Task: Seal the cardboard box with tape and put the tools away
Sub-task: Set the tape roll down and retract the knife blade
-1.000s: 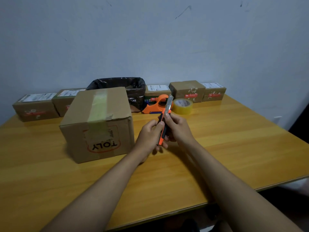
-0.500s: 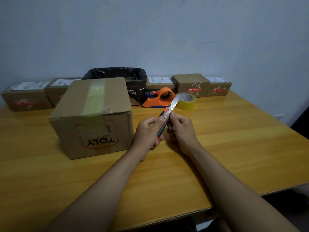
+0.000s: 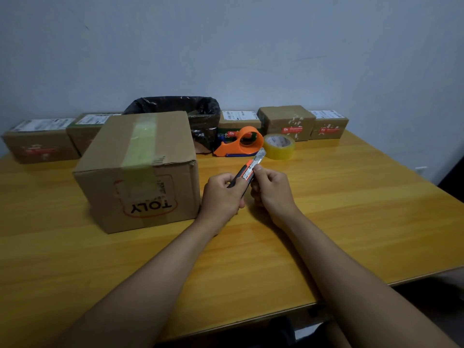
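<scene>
A brown cardboard box (image 3: 140, 172) with a strip of tape over its top and front stands on the wooden table (image 3: 351, 209), left of centre. My left hand (image 3: 221, 197) grips the handle of an orange and black utility knife (image 3: 247, 170). Its blade is extended and points up and right. My right hand (image 3: 271, 189) pinches the knife near the blade's base. An orange tape dispenser (image 3: 241, 144) and a roll of clear yellowish tape (image 3: 279, 146) lie behind the hands.
A bin lined with a black bag (image 3: 200, 116) stands against the wall behind the box. Several small sealed parcels (image 3: 288, 121) line the back of the table on both sides. The table's front edge runs close to me.
The knife has tilted from nearly upright to leaning right, and both hands shifted slightly right with it. The camera view dipped and moved closer.
</scene>
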